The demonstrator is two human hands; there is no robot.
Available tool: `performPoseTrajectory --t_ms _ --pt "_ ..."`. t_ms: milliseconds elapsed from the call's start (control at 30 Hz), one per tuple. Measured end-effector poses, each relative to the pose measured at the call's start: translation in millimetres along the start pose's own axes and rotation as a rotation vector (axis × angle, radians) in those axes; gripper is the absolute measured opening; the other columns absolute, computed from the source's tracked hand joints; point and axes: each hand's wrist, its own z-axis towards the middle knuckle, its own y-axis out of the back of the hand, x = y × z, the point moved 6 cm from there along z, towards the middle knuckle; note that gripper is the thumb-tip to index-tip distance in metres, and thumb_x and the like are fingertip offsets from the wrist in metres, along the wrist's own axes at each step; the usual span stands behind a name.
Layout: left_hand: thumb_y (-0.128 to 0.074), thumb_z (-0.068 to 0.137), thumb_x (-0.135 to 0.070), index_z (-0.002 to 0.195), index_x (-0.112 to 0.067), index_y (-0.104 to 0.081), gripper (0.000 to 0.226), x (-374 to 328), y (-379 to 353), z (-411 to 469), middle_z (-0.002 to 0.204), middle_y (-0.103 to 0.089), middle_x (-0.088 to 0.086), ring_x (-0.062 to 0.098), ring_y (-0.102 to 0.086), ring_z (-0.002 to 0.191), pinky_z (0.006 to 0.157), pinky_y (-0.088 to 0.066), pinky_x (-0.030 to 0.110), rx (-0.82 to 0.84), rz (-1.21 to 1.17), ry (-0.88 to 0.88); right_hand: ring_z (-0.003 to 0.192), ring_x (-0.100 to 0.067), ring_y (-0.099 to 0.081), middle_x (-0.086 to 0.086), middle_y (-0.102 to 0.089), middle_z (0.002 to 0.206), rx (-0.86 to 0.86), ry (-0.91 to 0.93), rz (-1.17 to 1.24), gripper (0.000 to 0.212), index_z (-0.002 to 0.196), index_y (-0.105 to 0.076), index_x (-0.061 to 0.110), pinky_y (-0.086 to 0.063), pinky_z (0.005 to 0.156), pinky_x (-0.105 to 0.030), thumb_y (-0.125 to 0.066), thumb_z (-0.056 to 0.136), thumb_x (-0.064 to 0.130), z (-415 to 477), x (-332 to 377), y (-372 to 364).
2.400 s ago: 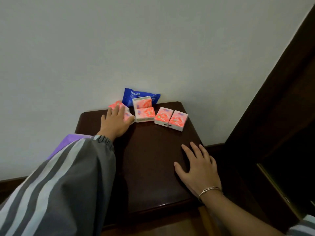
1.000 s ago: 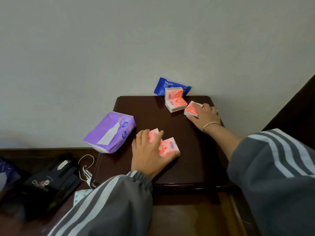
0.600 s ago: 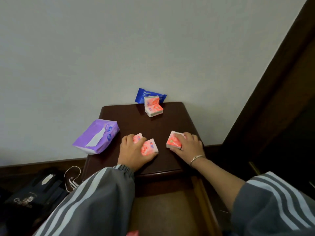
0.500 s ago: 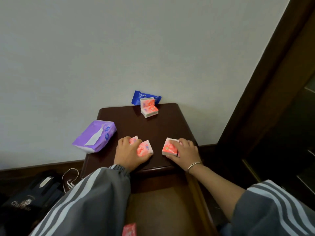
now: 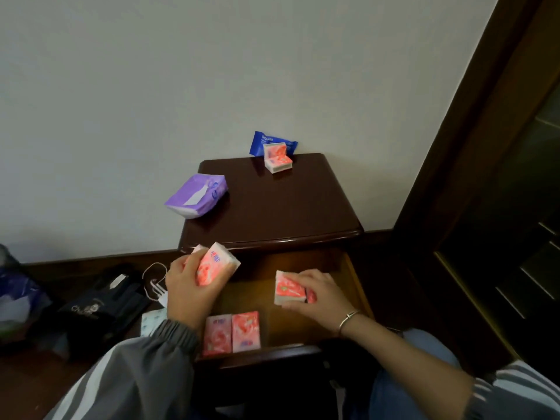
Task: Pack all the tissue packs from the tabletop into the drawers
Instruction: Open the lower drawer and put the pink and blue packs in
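packs [image 5: 215, 266] in both hands, two drawered [image 5: 231, 333]

**Tissue packs: some in drawer, some in hands, rest on table**

Two pink packs [image 5: 231, 333] are lying flat side by side in the open drawer [image 5: 354, 274], at its front-left corner, long sides touching. The left hand [image 5: 185, 291] is gripping a pair of pink packs [image 5: 212, 266] w/ white edges, tilted, over the drawer's back-left. The right hand [image 5: 315, 294] is holding another pink pair [image 5: 288, 291] above the drawer's middle-right, pink face up. Two more pink packs [image 5: 277, 157] are sitting at the table's [image 5: 272, 204] back edge, one flat, the other propped upright behind it against a blue pack [image 5: 260, 142] leaning on the wall. A bigger purple pack [image 5: 197, 195] is overhanging the table's left edge.
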Motion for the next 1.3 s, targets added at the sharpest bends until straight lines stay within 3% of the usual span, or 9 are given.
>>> performPoseTrajectory --t_ms 233,433,600,733,867,967,1100,1200,1300 --pt "-0.066 0.069 -0.068 0.132 -0.022 -0.05 0.079 79 42 -34 0.134 -0.04 0.015 0.036 -0.032 0.125 0.103 -0.032 0.05 -0.182 -0.009 0.357 0.114 -0.019 -0.038 0.005 -0.046 0.126 0.189 0.034 -0.169 0.071 0.135 -0.044 0.044 -0.036 0.099 -0.032 -0.059 0.07 0.07 30 41 -60" --pt "-0.064 0.075 -0.062 0.13 -0.024 -0.048 0.069 113 50 -31 0.133 -0.04 0.014 0.034 -0.033 0.123 0.102 -0.032 0.048 -0.238 -0.068 0.414 0.12 -0.025 -0.036 0.002 -0.043 0.133 0.257 0.028 -0.391 0.07 0.136 -0.04 0.045 -0.035 0.094 -0.043 -0.053 0.072 0.071 87 63 -100" --pt "-0.065 0.074 -0.064 0.132 -0.025 -0.046 0.072 125 45 -25 0.134 -0.04 0.014 0.034 -0.034 0.123 0.103 -0.031 0.047 -0.281 -0.101 0.432 0.128 -0.031 -0.031 -0.001 -0.038 0.14 0.482 0.044 -0.504 0.069 0.137 -0.033 0.05 -0.034 0.1 -0.05 -0.054 0.074 0.069 113 61 -133" --pt "-0.062 0.075 -0.065 0.131 -0.025 -0.048 0.07 128 42 -13 0.133 -0.041 0.012 0.031 -0.035 0.123 0.104 -0.031 0.047 -0.287 -0.078 0.429 0.135 -0.03 -0.029 -0.004 -0.03 0.149 0.602 0.005 -0.364 0.082 0.146 -0.022 0.042 -0.032 0.11 -0.046 -0.058 0.076 0.066 118 55 -133" --pt "-0.06 0.071 -0.07 0.13 -0.031 -0.046 0.072 125 32 -7 0.132 -0.038 0.005 0.02 -0.032 0.121 0.094 -0.03 0.033 -0.258 -0.111 0.358 0.122 -0.022 -0.045 -0.003 -0.043 0.135 0.514 -0.016 -0.24 0.075 0.144 -0.033 0.035 -0.041 0.095 -0.03 -0.062 0.079 0.058 119 44 -110" --pt "-0.06 0.07 -0.071 0.131 -0.033 -0.044 0.073 122 23 -2 0.134 -0.035 0.002 0.013 -0.028 0.118 0.092 -0.029 0.031 -0.222 -0.159 0.342 0.121 -0.025 -0.046 -0.003 -0.046 0.133 0.389 -0.044 -0.327 0.065 0.135 -0.047 0.034 -0.044 0.099 -0.041 -0.059 0.078 0.063 122 37 -99" --pt "-0.06 0.07 -0.072 0.129 -0.036 -0.045 0.071 120 21 1 0.134 -0.035 0.001 0.018 -0.029 0.123 0.093 -0.029 0.031 -0.217 -0.16 0.328 0.137 -0.027 -0.028 -0.001 -0.031 0.151 0.417 -0.045 -0.408 0.069 0.141 -0.038 0.034 -0.032 0.11 -0.049 -0.051 0.081 0.067 117 41 -108" --pt "-0.059 0.069 -0.073 0.129 -0.037 -0.043 0.072 119 21 0 0.135 -0.034 0.0 0.014 -0.027 0.122 0.092 -0.029 0.031 -0.207 -0.156 0.326 0.142 -0.023 -0.022 0.001 -0.023 0.155 0.578 -0.122 -0.161 0.066 0.146 -0.029 0.033 -0.026 0.111 -0.043 -0.041 0.088 0.063 104 42 -123" --pt "-0.058 0.068 -0.074 0.128 -0.038 -0.044 0.071 118 22 0 0.133 -0.034 -0.001 0.009 -0.024 0.117 0.09 -0.028 0.03 -0.201 -0.153 0.312 0.138 -0.018 -0.033 0.003 -0.029 0.154 0.448 -0.23 0.14 0.051 0.145 -0.03 0.033 -0.029 0.104 -0.029 -0.036 0.097 0.049 103 41 -112"
